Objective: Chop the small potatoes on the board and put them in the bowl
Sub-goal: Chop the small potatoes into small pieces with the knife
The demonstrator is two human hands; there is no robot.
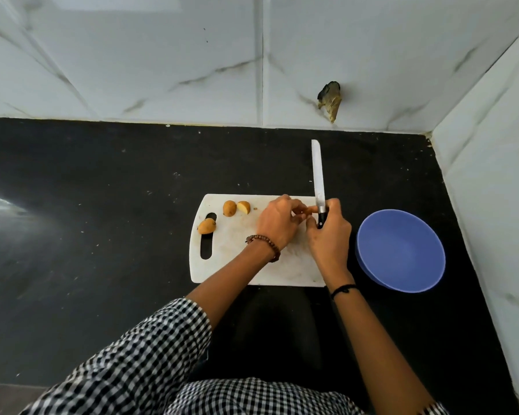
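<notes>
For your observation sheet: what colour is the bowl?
The bowl is blue; head view.

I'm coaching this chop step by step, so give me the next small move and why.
Probably bring the long serrated steel knife down through the small potato piece that the left hand seems to pinch beside the blade. The right hand grips its black handle, the round blue bowl holds nothing, and more potatoes lie on the white board.

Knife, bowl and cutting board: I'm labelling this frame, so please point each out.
knife (318, 175), head view, middle of blade.
bowl (400, 250), head view, bare inner wall.
cutting board (228, 244), head view, bare near part.
</notes>
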